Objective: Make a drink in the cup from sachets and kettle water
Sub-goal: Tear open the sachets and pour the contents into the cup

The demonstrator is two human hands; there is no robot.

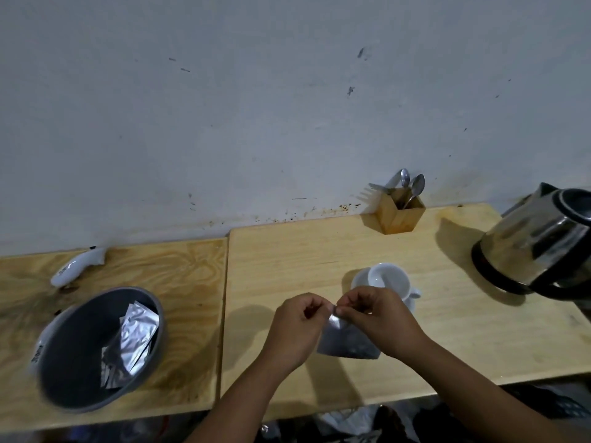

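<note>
Left hand (297,327): one, fingers curled, thumb and forefinger pinched on the top edge of a silver sachet (347,342). Right hand (377,318): one, pinched in the same way on that top edge, just beside the left; the fingertips of the two hands nearly meet. The sachet hangs below the two hands, above the near part of the table (319,251); its lower part looks dark and is blurred.

Cup (388,279): one, white, tilted on its side with the mouth facing left, resting on one white saucer (359,278), just behind the right hand. The inside looks bare white.

Kettle (537,247): one, steel body with black base and black rim, at the right edge of the table, well apart from the cup.

Cutlery holder (399,215): one, wooden, standing against the wall (287,107) at the back of the table. It holds two spoons (415,187) and one fork (375,188), the fork leaning left.

Second table (128,273): one, plywood, touching the first on the left.

Bowl (57,362): one, grey, tilted toward the camera on the second table. It holds silver sachets (137,337), at least three; the exact count cannot be told where they overlap.

White handled tool (78,265): one, lying behind the bowl near the wall; its kind cannot be told.
</note>
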